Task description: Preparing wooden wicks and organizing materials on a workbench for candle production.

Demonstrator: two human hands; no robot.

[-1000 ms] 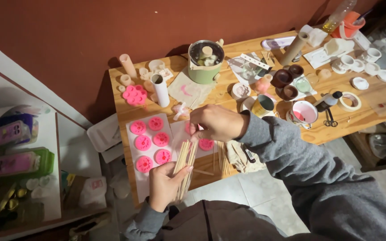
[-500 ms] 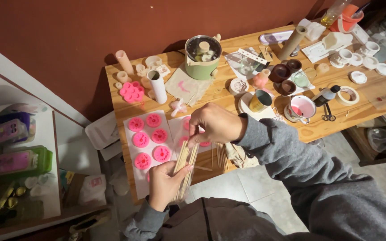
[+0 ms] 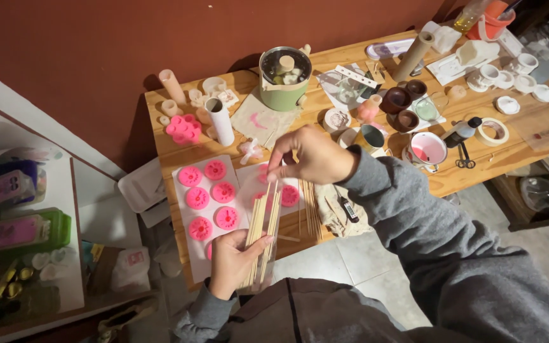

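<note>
Our right hand now lifted higher, pinching one stick's tip, bundle of wooden sticks below it, gripped in our left hand.

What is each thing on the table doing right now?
left hand: gripping a bundle of wooden sticks
right hand: pinching one stick's top end
pink flower shapes: lying flat on white sheets
green pot: uncovered, lumps inside
tape roll: lying flat

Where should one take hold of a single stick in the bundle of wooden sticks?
At its free upper tip, from above. The left hand clamps the wooden sticks low down, so only the fanned tops are reachable; the right hand pinches there.
</note>
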